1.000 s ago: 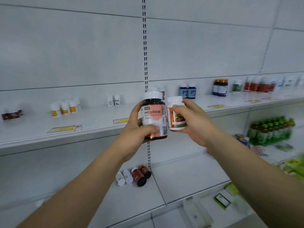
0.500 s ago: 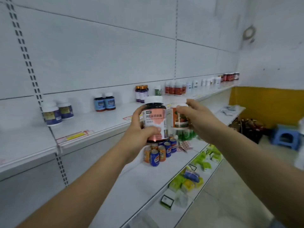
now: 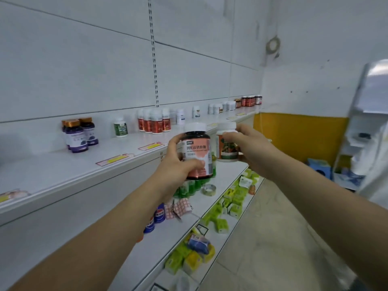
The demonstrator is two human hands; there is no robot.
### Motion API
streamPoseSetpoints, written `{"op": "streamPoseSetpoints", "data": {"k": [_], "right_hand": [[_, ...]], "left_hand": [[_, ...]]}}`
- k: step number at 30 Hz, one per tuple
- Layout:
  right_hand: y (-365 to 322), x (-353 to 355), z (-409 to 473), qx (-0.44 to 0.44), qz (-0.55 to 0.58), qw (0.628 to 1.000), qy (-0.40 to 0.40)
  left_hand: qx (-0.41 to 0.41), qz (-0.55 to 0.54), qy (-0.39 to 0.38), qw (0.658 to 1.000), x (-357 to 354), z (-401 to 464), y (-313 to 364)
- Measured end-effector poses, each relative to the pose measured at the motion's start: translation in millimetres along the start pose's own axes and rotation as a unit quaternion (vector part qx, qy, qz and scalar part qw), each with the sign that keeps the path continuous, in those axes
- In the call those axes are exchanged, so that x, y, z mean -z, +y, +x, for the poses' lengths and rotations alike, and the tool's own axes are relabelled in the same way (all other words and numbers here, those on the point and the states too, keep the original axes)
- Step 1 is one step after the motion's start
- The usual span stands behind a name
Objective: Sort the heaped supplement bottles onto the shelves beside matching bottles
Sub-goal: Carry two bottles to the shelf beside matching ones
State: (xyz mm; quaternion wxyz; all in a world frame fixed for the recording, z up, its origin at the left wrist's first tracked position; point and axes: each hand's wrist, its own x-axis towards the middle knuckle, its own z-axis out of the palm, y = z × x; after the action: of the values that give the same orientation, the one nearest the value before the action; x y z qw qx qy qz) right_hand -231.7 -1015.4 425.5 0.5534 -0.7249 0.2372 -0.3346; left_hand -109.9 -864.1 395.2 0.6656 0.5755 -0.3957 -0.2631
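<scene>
Left hand [image 3: 178, 164] wrapped round upright dark pink-labelled bottle [image 3: 197, 152], right hand [image 3: 252, 148] pinching upright white orange-labelled bottle [image 3: 227, 143]; red-labelled white bottles [image 3: 154, 123] far left on upper shelf [image 3: 63, 164], nearer left grip.

A dark bottle [image 3: 197, 151] with a white cap and a pink label stands upright in the air, gripped in the left hand [image 3: 178, 164]. Just beside it, a white bottle [image 3: 227, 142] with an orange-and-green label is held upright by the right hand [image 3: 252, 148]. Both hover in front of the upper shelf [image 3: 84, 164], where purple-labelled bottles [image 3: 78, 134], a green-labelled bottle [image 3: 120, 127] and red-labelled bottles [image 3: 154, 123] stand upright in groups.
</scene>
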Motion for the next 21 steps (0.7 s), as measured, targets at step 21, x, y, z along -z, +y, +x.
{"op": "streamPoseSetpoints", "data": {"k": [21], "right_hand": [[127.4, 231.9, 410.1, 0.013, -0.061, 0.996, 0.069]], "left_hand": [[-0.036, 0.065, -0.04, 0.996, -190.8, 470.2, -104.7]]}}
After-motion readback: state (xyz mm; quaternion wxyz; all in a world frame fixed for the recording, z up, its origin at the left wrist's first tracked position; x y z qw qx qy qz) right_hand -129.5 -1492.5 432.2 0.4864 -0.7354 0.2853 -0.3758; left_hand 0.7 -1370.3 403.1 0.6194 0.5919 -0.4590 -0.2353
